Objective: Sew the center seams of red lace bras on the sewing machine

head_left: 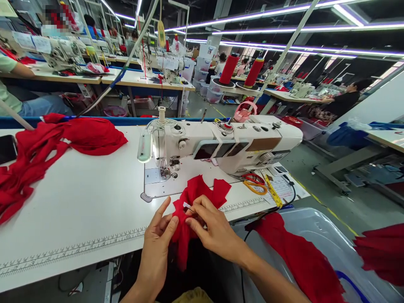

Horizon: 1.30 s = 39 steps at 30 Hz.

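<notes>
A small piece of red fabric (202,194) lies over the front edge of the white table (78,206), just in front of the white sewing machine (221,145). My left hand (158,248) pinches the fabric's left side between thumb and fingers. My right hand (213,229) is closed on the fabric too, pinching a small white tag (187,205) against it. The lower end of the fabric hangs down toward my lap.
A pile of red fabric (41,151) lies on the table's left. Orange-handled scissors (255,183) and a yellow measuring tape (272,191) lie right of the machine. A clear plastic bin (318,235) with red fabric stands at lower right. Other people work at tables behind.
</notes>
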Each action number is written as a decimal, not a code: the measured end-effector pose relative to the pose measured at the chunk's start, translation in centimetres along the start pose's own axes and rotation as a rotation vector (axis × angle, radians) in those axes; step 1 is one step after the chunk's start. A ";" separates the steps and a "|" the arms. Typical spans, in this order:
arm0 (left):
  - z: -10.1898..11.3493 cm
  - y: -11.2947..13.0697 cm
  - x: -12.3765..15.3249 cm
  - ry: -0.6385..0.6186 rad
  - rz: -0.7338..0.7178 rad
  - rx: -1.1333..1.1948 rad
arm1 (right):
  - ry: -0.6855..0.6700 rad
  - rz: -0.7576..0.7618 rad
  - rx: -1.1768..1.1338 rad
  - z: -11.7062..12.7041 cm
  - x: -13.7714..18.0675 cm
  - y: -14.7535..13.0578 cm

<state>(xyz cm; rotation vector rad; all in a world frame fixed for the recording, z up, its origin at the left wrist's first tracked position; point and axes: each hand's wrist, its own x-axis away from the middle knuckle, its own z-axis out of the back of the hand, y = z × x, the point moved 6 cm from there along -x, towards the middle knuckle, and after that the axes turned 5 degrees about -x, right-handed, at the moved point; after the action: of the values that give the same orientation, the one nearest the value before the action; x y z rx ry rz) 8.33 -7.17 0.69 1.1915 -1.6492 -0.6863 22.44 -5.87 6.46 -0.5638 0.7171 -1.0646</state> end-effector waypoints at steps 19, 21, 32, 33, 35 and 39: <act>-0.2 0.1 0.2 -0.055 -0.071 -0.183 | -0.161 0.036 0.079 1.2 -0.8 -0.7; -0.1 0.2 0.2 -0.058 -0.063 -0.182 | -0.186 0.007 -0.031 1.2 -0.8 -0.6; -0.3 0.2 0.6 -0.144 0.019 -0.129 | -0.176 0.007 -0.125 1.0 -0.8 -0.3; -0.2 0.1 0.6 -0.145 0.030 -0.117 | -0.162 0.022 -0.098 1.0 -0.7 -0.3; 0.0 0.1 0.5 -0.139 0.026 -0.120 | -0.128 0.067 -0.030 0.8 -0.4 -0.4; 0.4 0.4 0.5 -0.120 -0.064 -0.208 | -0.001 0.226 0.131 0.6 0.2 -0.9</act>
<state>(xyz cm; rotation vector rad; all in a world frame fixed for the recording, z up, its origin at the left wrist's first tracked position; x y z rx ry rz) 7.77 -7.48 1.04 1.0741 -1.5981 -0.9617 22.40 -6.34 7.49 -0.3613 0.6869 -0.8934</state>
